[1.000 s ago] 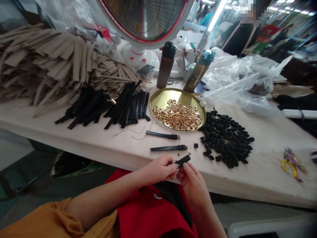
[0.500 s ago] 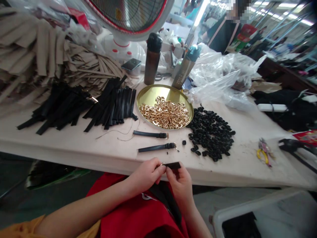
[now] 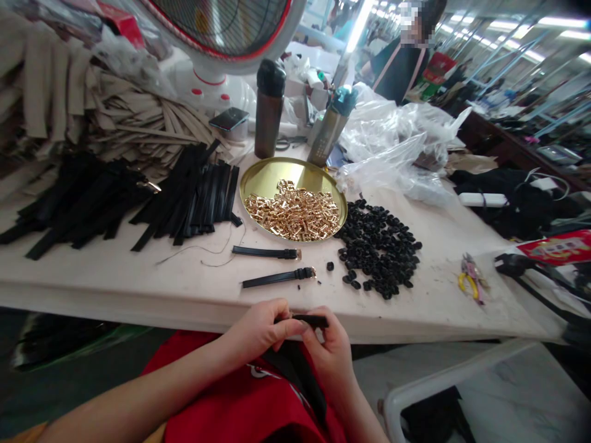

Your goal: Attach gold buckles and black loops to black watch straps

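Observation:
Both hands pinch one short black strap just over the table's front edge. My left hand is closed on its left part, the thumb pressing along it; a buckle there is mostly hidden by the fingers. My right hand grips the strap's right part between thumb and fingers. Two straps with gold buckles lie on the table ahead: an upper strap and a lower strap. A single black loop sits right of them, near a heap of black loops.
A gold tray holds many gold buckles. Black strips and beige strips are piled left. Behind stand a fan, a dark bottle and a grey bottle. Pliers lie right; a white bin stands below.
The view has shifted, so the table things sit further left. My left fingers now cover the buckle end, and the strap is turned more edge-on between my hands.

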### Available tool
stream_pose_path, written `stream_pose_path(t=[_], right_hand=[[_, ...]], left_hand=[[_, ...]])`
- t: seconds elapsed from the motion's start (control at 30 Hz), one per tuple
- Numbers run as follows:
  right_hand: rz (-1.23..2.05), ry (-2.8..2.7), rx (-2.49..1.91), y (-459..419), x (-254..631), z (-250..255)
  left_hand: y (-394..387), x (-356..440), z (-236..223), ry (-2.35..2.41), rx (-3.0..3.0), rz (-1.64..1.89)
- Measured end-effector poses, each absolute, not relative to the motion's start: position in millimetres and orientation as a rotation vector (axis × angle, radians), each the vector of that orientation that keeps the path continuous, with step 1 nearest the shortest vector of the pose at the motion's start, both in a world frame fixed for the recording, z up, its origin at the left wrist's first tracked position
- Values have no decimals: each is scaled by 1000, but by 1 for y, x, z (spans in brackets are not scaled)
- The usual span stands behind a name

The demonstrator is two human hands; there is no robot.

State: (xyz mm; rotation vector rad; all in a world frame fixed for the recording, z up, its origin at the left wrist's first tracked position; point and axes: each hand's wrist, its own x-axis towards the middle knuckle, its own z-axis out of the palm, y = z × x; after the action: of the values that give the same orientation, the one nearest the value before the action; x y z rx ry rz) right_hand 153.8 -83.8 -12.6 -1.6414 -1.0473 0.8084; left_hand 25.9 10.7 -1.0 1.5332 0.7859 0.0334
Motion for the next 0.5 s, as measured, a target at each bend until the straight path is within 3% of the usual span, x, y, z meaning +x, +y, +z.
stream_pose_path(t=[0.1, 0.2, 0.33, 0.5], right_hand=[[1057, -750, -1581, -79, 157, -19], [1095, -646, -1554, -75, 158, -23], [927, -831, -1605, -77, 159, -19], [973, -1141, -1645, -69, 187, -9]], left_hand=[[11, 29, 8, 798, 1727, 28], [14, 33, 11, 786, 1832, 20], [21, 37, 4, 807, 1751, 19], [26, 44, -1, 791, 1710, 188]])
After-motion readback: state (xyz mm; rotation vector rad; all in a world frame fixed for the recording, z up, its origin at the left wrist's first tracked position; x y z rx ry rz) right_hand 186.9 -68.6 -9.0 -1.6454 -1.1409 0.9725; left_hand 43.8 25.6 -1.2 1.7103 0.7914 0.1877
